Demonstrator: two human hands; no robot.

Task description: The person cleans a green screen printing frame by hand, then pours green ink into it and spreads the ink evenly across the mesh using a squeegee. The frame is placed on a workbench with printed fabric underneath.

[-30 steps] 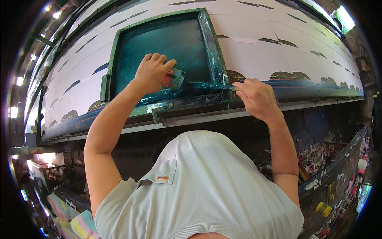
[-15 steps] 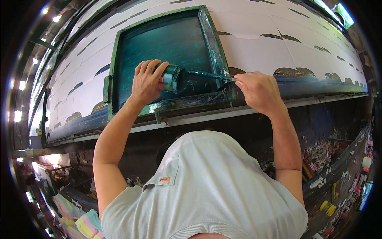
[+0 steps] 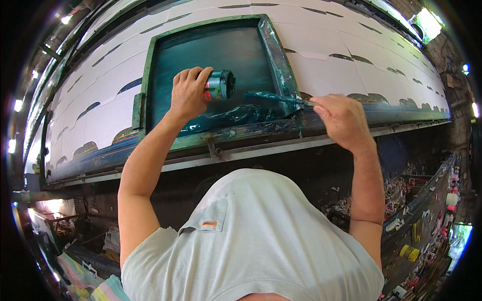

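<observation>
My left hand (image 3: 189, 94) is wrapped round a jar (image 3: 216, 85) tipped on its side, its dark mouth facing right. Teal ink coats the jar's rim. In my right hand (image 3: 345, 120) is the handle end of a spatula (image 3: 273, 97), its blade thick with the same ink and pointing left, apart from the jar. Both hands are over a green-stained printing screen frame (image 3: 273, 50). Along the near side of its mesh lies a glossy pool of teal ink (image 3: 238, 115).
The frame rests on a long sloped table covered with white printed sheets (image 3: 321, 65). A metal rail (image 3: 301, 144) runs along the near edge. At the right below stands a grimy trough wall (image 3: 422, 200) with scraps and a yellow roll (image 3: 409, 253). Colourful cloth (image 3: 80, 273) hangs lower left.
The spatula's blade has come away from the jar's mouth, with my right hand slightly farther right. More ink now shows pooled along the near side of the mesh. The whole view has shifted slightly.
</observation>
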